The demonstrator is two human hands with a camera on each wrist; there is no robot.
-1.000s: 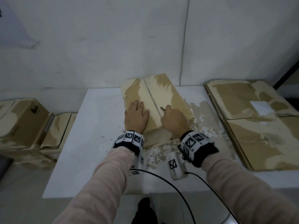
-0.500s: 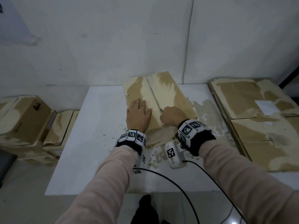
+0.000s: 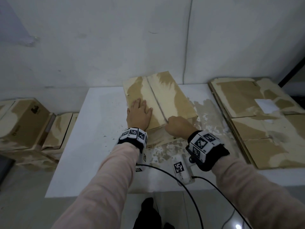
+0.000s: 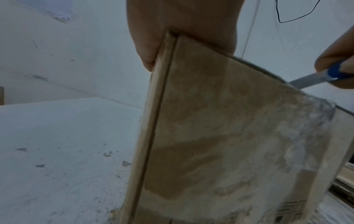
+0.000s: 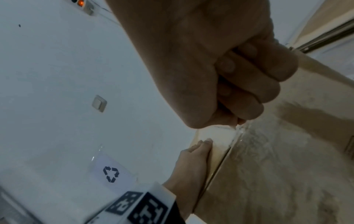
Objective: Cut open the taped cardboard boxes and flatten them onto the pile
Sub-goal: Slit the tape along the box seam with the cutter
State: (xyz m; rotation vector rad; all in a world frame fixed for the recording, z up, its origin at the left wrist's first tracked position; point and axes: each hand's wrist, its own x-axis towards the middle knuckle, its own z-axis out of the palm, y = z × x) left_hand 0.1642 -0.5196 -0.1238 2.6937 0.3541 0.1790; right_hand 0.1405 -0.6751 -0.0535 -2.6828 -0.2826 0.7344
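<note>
A taped cardboard box (image 3: 166, 96) stands on the white table (image 3: 92, 146), its centre seam running away from me. My left hand (image 3: 139, 113) lies flat on the left flap, fingers straight, pressing it down. My right hand (image 3: 177, 127) is a fist gripping a blue-handled knife (image 4: 314, 78) at the near end of the seam. The blade meets the box's top edge where clear tape (image 4: 316, 121) wraps over. In the right wrist view my right hand (image 5: 239, 84) is curled tight and hides the knife. The box (image 4: 229, 144) fills the left wrist view.
A pile of flattened cardboard (image 3: 257, 123) lies on the right of the table. Several more boxes (image 3: 21, 126) are stacked to the left, beside the table. Torn paper scraps (image 3: 204, 119) litter the table around the box. A wall stands close behind.
My right hand has drawn the knife back along the seam toward me, down to the box's near edge. My left hand has stayed flat on the left flap.
</note>
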